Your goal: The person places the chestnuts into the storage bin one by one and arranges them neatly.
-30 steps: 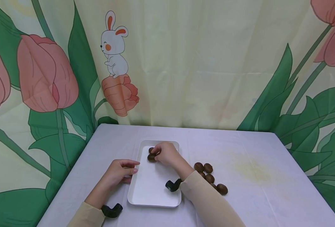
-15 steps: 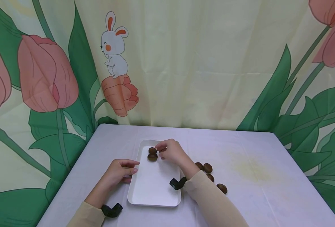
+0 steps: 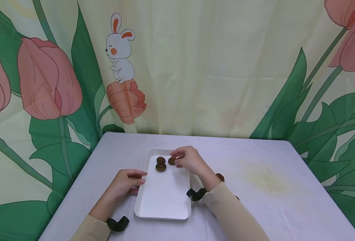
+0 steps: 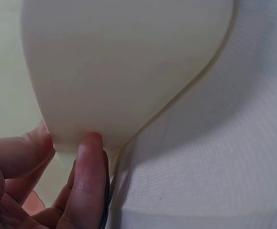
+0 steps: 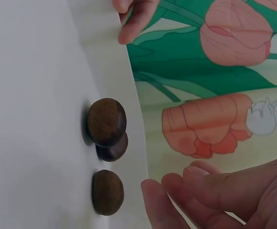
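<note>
Near the far end of the white tray point(image 3: 163, 197) lie three brown chestnuts. Two of them point(image 3: 160, 166) sit close together; the third chestnut point(image 3: 172, 161) is a little to their right. My right hand point(image 3: 190, 160) is just beside that third chestnut. In the right wrist view, its fingers point(image 5: 154, 200) are apart from the chestnuts and hold nothing. At the tray's left side my left hand point(image 3: 127, 180) touches the edge. The left wrist view shows a fingertip point(image 4: 90, 148) against the tray's outer wall and another finger at the rim.
Right of the tray, more chestnuts point(image 3: 220, 176) lie on the white tablecloth point(image 3: 270, 201), mostly hidden by my right forearm. Behind the table hangs a curtain point(image 3: 210, 73) printed with tulips and a rabbit. Each wrist wears a black piece.
My right hand has moved right from the chestnut pair, and a third chestnut now shows beside it, let go. The left hand stays at the tray. My right forearm covers more of the loose chestnuts.
</note>
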{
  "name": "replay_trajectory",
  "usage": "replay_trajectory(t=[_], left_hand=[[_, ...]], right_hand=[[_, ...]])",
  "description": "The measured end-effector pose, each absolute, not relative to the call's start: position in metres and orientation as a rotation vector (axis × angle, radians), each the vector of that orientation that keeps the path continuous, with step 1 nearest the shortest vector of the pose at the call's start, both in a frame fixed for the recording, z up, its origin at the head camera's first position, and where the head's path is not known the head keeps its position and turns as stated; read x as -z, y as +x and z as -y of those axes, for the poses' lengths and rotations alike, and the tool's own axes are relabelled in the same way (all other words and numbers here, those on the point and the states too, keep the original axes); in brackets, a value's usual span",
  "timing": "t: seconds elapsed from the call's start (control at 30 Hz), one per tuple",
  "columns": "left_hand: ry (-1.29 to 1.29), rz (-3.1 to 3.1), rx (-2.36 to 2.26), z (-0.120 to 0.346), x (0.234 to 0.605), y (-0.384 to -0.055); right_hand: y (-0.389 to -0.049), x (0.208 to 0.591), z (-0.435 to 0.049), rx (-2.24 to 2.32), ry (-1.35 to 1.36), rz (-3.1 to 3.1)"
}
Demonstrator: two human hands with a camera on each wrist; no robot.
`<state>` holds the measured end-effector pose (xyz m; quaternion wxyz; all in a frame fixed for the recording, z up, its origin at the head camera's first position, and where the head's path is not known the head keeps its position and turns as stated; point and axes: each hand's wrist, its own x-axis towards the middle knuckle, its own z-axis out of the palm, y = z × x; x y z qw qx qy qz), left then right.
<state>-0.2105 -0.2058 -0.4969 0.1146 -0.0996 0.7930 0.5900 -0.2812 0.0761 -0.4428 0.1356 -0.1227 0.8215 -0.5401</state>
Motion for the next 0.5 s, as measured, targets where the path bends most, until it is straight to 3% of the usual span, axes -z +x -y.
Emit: replay_trajectory(t=[0.5], left_hand=[[-0.267,-2.327,-1.72,0.206,0.495,-0.21]], right_hand=[[-0.274,0.436,-0.106,1.568,-0.359,-2.445]])
